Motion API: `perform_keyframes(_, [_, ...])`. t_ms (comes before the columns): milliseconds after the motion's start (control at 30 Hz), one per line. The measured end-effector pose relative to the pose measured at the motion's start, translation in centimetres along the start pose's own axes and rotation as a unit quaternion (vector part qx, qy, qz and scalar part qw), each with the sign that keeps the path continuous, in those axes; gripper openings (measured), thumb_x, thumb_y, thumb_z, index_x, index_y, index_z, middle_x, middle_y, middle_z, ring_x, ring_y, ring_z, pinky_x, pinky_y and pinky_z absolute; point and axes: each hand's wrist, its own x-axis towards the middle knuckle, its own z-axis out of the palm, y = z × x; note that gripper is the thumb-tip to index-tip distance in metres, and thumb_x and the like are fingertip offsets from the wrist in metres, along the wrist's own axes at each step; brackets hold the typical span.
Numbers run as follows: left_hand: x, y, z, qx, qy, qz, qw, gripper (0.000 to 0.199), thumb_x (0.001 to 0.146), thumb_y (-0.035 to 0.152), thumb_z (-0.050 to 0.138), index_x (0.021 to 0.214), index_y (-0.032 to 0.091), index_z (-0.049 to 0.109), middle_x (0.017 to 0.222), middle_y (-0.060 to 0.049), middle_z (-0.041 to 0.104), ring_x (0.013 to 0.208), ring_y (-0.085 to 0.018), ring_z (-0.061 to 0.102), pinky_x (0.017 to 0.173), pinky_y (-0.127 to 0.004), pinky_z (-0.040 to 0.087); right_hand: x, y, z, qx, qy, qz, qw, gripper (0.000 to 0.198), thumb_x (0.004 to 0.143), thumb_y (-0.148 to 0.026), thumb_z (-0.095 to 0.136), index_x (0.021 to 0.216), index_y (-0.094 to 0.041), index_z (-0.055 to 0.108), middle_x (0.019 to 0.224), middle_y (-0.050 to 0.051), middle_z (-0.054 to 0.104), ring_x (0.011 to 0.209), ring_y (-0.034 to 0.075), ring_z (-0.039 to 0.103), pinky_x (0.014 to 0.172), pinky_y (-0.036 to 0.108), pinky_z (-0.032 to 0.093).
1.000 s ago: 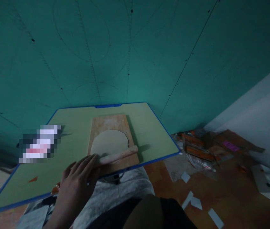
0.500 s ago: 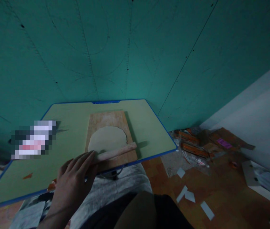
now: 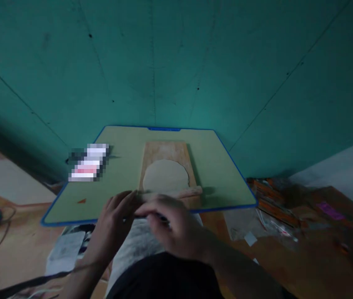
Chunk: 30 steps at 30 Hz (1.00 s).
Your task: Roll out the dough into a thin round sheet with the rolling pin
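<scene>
A flat, rounded sheet of dough (image 3: 165,175) lies on a wooden board (image 3: 167,150), its near edge at a pale rolling pin (image 3: 191,192). My left hand (image 3: 116,216) is at the pin's left end, fingers bent and closed over it. Across the pin's near side reaches my right hand (image 3: 176,226), somewhat blurred, with thumb and forefinger apart and its fingertips close to my left hand. It hides the middle of the pin; whether it touches the pin I cannot tell.
The board rests on a pale green, blue-edged table (image 3: 226,174) against a green wall (image 3: 176,62). A pixelated flat object (image 3: 89,164) stands at the table's left, near a small brown scrap (image 3: 82,201). Cardboard and plastic litter (image 3: 276,203) lies on the floor at right.
My right hand has come into view from the lower right, over the rolling pin. My left hand stays at the pin's left end. The camera view has turned left.
</scene>
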Motion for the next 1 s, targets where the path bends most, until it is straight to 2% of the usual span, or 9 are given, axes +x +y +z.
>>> perform_keyframes(100, [-0.1,0.4,0.3,-0.032,0.028,-0.031,0.999,0.037,0.102,0.039,0.043,0.122,0.018,0.065,0.104,-0.010,0.070,0.090,-0.023,0.069,0.078,-0.034,0.057,0.3,2.3,-0.8,-0.075,0.067,0.045,0.994,0.026,0.098,-0.016,0.045,0.117,-0.020,0.062,0.111,0.010,0.069,0.109,0.023,0.063,0.096,0.041,0.053])
perform_keyframes(167, [0.2,0.9,0.5,-0.041,0.034,-0.052,0.997,0.036,0.104,0.037,0.041,0.120,0.018,0.067,0.102,-0.009,0.070,0.087,-0.020,0.071,0.075,-0.030,0.057,0.7,4.2,-1.3,-0.128,0.086,0.060,0.986,0.026,0.096,-0.017,0.047,0.117,-0.019,0.063,0.115,0.012,0.069,0.114,0.025,0.062,0.099,0.043,0.051])
perform_keyframes(300, [1.1,1.5,1.0,-0.021,0.041,-0.086,0.995,0.036,0.104,0.035,0.039,0.117,0.021,0.069,0.102,-0.007,0.070,0.081,-0.018,0.071,0.067,-0.026,0.055,3.0,7.0,-1.2,-0.185,0.051,0.090,0.977,0.032,0.097,-0.023,0.047,0.125,-0.021,0.062,0.124,0.011,0.068,0.121,0.024,0.060,0.105,0.042,0.047])
perform_keyframes(400, [1.4,1.2,1.2,-0.020,0.060,-0.091,0.994,0.035,0.104,0.037,0.042,0.109,0.021,0.072,0.097,-0.007,0.070,0.076,-0.017,0.070,0.062,-0.026,0.053,5.9,7.9,-0.2,-0.266,0.004,0.116,0.957,0.039,0.099,-0.028,0.046,0.135,-0.020,0.057,0.135,0.012,0.064,0.127,0.026,0.056,0.109,0.044,0.042])
perform_keyframes(567, [1.1,-0.2,1.0,-0.072,0.088,-0.095,0.989,0.030,0.102,0.036,0.047,0.098,0.019,0.071,0.096,-0.007,0.069,0.086,-0.019,0.069,0.076,-0.030,0.056,11.1,9.1,1.8,-0.328,-0.058,0.099,0.938,0.048,0.097,-0.032,0.050,0.142,-0.014,0.052,0.143,0.014,0.057,0.134,0.029,0.047,0.118,0.048,0.026])
perform_keyframes(700, [0.5,-1.4,0.2,-0.074,0.117,-0.128,0.982,0.028,0.101,0.036,0.047,0.097,0.019,0.069,0.099,-0.007,0.067,0.091,-0.021,0.066,0.080,-0.033,0.056,15.8,10.6,3.4,-0.316,-0.092,0.102,0.939,0.047,0.096,-0.030,0.050,0.141,-0.014,0.053,0.138,0.015,0.058,0.131,0.028,0.049,0.113,0.045,0.034])
perform_keyframes(833, [0.3,-1.8,-0.4,-0.068,0.115,-0.130,0.983,0.025,0.101,0.034,0.047,0.101,0.020,0.067,0.103,-0.008,0.066,0.093,-0.021,0.066,0.080,-0.032,0.056,19.3,11.3,4.5,-0.308,-0.075,0.091,0.944,0.041,0.097,-0.022,0.044,0.134,-0.012,0.058,0.133,0.016,0.059,0.123,0.026,0.053,0.106,0.040,0.040])
perform_keyframes(933, [0.7,-1.4,-0.3,-0.066,0.086,-0.100,0.989,0.024,0.101,0.031,0.048,0.113,0.019,0.065,0.112,-0.010,0.066,0.096,-0.021,0.068,0.080,-0.032,0.056,18.8,10.9,4.3,-0.308,-0.060,0.091,0.945,0.039,0.096,-0.018,0.042,0.129,-0.012,0.061,0.132,0.015,0.061,0.121,0.025,0.055,0.105,0.038,0.041])
perform_keyframes(1000, [1.1,-1.1,-0.2,-0.057,0.057,-0.068,0.994,0.026,0.101,0.027,0.047,0.120,0.021,0.064,0.116,-0.011,0.067,0.098,-0.021,0.068,0.081,-0.032,0.056,16.2,10.2,3.5,-0.312,-0.040,0.099,0.944,0.037,0.096,-0.017,0.043,0.126,-0.014,0.063,0.132,0.015,0.061,0.122,0.026,0.054,0.107,0.040,0.041])
